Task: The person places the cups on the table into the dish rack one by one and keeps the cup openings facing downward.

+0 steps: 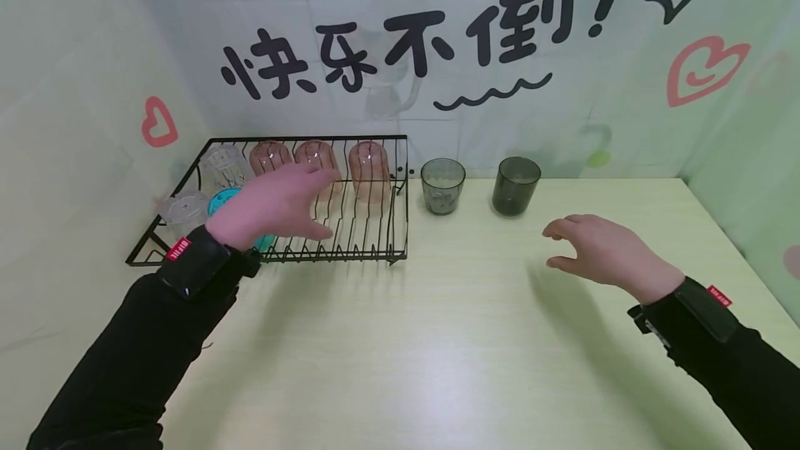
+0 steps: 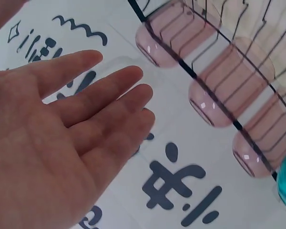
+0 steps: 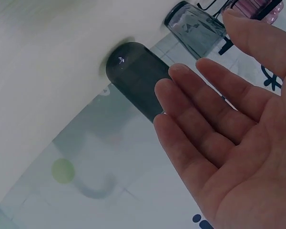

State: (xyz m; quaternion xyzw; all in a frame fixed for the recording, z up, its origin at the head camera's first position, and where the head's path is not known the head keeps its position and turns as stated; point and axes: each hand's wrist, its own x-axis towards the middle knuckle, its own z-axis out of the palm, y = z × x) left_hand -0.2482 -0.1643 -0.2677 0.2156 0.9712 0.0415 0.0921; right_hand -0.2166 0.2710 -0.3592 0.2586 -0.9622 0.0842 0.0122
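Note:
My left hand (image 1: 275,203) hovers over the black wire rack (image 1: 344,255), holding nothing, its fingers extended and its thumb spread. Three pink glasses (image 1: 369,169) stand upside down along the rack's back; the left wrist view shows the pink glasses (image 2: 212,98) beyond the fingertips. A bright blue cup (image 1: 223,198) is partly hidden behind this hand. On the right, my empty right hand (image 1: 603,252) is raised above the table with fingers slightly bent. Nearest to it is a dark grey glass (image 1: 515,189), standing upright; a lighter grey glass (image 1: 442,189) stands left of that one.
Two clear cups (image 1: 225,165) sit at the rack's left side. The pale table (image 1: 437,339) runs back to a printed wall sheet (image 1: 350,110) with black lettering. Side panels (image 1: 750,158) close it in at left and right.

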